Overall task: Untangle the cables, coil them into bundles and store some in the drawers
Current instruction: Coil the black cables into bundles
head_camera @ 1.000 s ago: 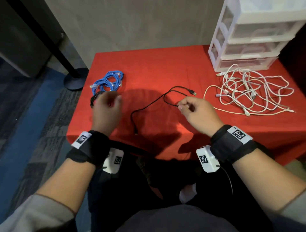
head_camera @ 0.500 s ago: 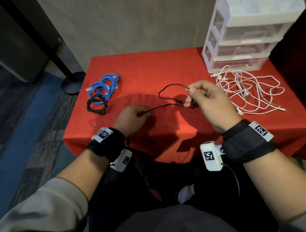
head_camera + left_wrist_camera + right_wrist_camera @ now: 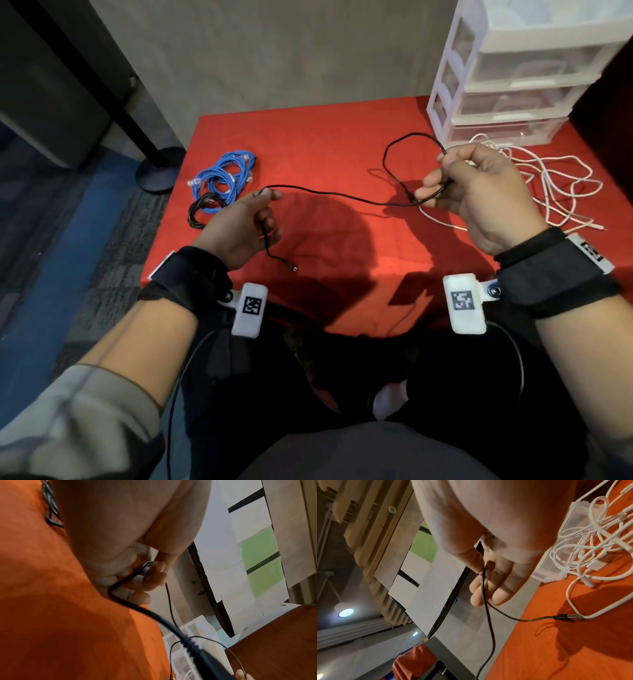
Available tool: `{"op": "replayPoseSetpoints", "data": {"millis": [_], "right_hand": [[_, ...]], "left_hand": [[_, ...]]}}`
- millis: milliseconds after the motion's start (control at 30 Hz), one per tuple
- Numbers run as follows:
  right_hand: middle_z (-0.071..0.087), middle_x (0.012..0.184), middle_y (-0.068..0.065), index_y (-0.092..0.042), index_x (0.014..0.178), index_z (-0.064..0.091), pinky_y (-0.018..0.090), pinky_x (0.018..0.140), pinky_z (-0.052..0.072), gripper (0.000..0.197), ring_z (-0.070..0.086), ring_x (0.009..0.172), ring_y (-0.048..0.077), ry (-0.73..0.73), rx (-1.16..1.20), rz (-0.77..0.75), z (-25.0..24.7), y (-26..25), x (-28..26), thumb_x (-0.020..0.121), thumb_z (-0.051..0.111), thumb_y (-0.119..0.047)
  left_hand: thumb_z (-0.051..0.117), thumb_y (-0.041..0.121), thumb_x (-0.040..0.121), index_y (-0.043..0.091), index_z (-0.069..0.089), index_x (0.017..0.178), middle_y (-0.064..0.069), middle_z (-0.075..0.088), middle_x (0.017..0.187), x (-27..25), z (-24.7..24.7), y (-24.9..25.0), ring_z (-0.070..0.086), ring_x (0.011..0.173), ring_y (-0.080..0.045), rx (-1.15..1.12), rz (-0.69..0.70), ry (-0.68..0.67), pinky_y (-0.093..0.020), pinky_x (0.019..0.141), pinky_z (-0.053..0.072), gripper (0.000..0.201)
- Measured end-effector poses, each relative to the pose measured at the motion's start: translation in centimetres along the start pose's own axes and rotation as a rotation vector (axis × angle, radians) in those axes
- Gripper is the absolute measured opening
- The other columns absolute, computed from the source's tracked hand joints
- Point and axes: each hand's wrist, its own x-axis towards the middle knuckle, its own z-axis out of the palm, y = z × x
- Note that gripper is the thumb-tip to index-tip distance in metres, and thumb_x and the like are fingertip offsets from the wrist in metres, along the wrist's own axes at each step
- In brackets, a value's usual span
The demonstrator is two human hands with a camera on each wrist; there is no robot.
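Observation:
A thin black cable (image 3: 329, 195) stretches between my two hands above the red table (image 3: 325, 144). My left hand (image 3: 250, 219) grips one end of the black cable (image 3: 130, 577), and its small plug (image 3: 291, 268) dangles below the palm. My right hand (image 3: 472, 185) pinches the black cable (image 3: 483, 582) between thumb and fingers, with a loop (image 3: 404, 150) arching above it. The USB plug (image 3: 565, 617) hangs close to the cloth in the right wrist view. A coiled blue cable (image 3: 224, 174) and a small black bundle (image 3: 202, 212) lie at the table's left. Tangled white cables (image 3: 548, 178) lie at the right.
A white plastic drawer unit (image 3: 507, 75) with shut translucent drawers stands at the table's back right corner. A black pole with a round base (image 3: 159, 169) stands on the floor off the table's left edge. A grey wall rises behind the table.
Both hands have lifted and moved apart, drawing the black cable taut between them. The left hand, which was on the cloth at the cable's end, now holds that end up.

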Motion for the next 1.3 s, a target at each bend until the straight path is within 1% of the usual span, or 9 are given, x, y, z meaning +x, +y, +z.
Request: {"op": "replayPoseSetpoints", "data": {"millis": [167,267,367,467,633,800,933,1100,1300], "right_hand": [[0.066,0.071,0.003,-0.014,0.097,0.057,0.036,0.067,0.055,0.011,0.064,0.060,0.022,-0.085,-0.036,-0.022,0.5,-0.3,-0.4,0.105,0.050,-0.009],[0.053,0.062,0.004,-0.007,0.099,0.059,0.034,0.058,0.049,0.010,0.043,0.050,0.018,-0.202,-0.026,-0.018,1.2,-1.2,-1.1,0.104,0.051,-0.006],[0.040,0.058,0.002,-0.005,0.095,0.062,0.028,0.047,0.029,0.013,0.029,0.047,0.011,-0.326,-0.068,-0.020,2.6,-2.1,-1.9,0.103,0.052,-0.007],[0.034,0.056,-0.001,-0.008,0.092,0.061,0.029,0.048,0.016,0.016,0.022,0.047,0.010,-0.348,-0.036,-0.038,4.1,-3.2,-2.3,0.104,0.051,-0.009],[0.033,0.056,-0.005,-0.015,0.087,0.060,0.025,0.046,0.017,0.020,0.018,0.046,0.009,-0.059,0.092,-0.072,2.3,-5.1,-0.9,0.103,0.049,-0.011],[0.064,0.093,-0.001,-0.026,0.100,0.066,0.034,0.073,0.049,0.011,0.058,0.076,0.012,0.065,-0.464,-0.304,0.5,-3.0,-0.4,0.094,0.059,-0.021],[0.056,0.137,-0.009,-0.035,0.136,0.056,0.047,0.111,0.034,0.049,0.046,0.132,0.021,-0.127,-1.105,-0.623,3.4,-1.0,-2.6,0.090,0.057,-0.050],[0.065,0.066,-0.006,-0.023,0.097,0.068,0.039,0.065,0.047,0.017,0.060,0.064,0.011,-0.329,-0.725,-0.407,5.9,0.2,-2.7,0.103,0.052,-0.020],[0.054,0.067,-0.012,-0.020,0.091,0.064,0.031,0.067,0.037,0.020,0.048,0.063,0.005,-0.332,-0.773,-0.271,5.3,1.9,-2.2,0.105,0.050,-0.018]], "left_hand": [[0.053,0.032,0.103,0.022,0.066,0.112,0.008,0.059,0.081,-0.6,0.9,0.0,0.061,0.082,-0.011,0.114,0.015,-0.014,-0.039,0.092,0.048,0.019],[0.063,0.027,0.099,0.027,0.058,0.137,0.010,0.061,0.133,-1.8,2.3,0.0,0.055,0.127,-0.005,0.466,0.330,0.086,-0.029,0.107,0.040,0.038],[0.063,0.023,0.100,0.024,0.049,0.146,0.009,0.053,0.147,-4.2,5.4,0.7,0.045,0.138,-0.002,0.552,0.631,-0.142,-0.024,0.116,0.034,0.048],[0.053,0.021,0.103,0.009,0.056,0.133,-0.002,0.067,0.108,-5.4,8.3,1.1,0.063,0.106,-0.013,0.564,0.679,-0.323,-0.031,0.099,0.046,0.033],[0.041,0.028,0.108,0.013,0.065,0.097,0.000,0.039,0.061,-4.2,6.2,1.2,0.043,0.055,-0.011,0.545,0.599,-0.170,-0.060,0.080,0.053,0.031],[0.047,0.040,0.104,0.021,0.065,0.085,0.008,0.035,0.057,-4.2,4.7,1.8,0.036,0.049,-0.010,0.525,0.548,0.015,-0.031,0.056,0.042,0.032],[0.050,0.042,0.100,0.019,0.065,0.083,0.003,0.029,0.058,-5.2,7.3,2.0,0.026,0.048,-0.011,0.499,0.462,-0.125,-0.021,0.047,0.028,0.032],[0.040,0.035,0.109,0.016,0.056,0.080,0.004,0.020,0.064,-7.0,9.4,3.5,0.011,0.056,-0.013,0.266,0.239,-0.290,-0.028,0.051,0.015,0.038],[0.035,0.022,0.104,0.020,0.050,0.086,0.007,0.045,0.074,-7.6,8.6,4.7,0.040,0.057,-0.006,-0.280,0.122,-0.352,-0.020,0.055,0.041,0.023]]}}
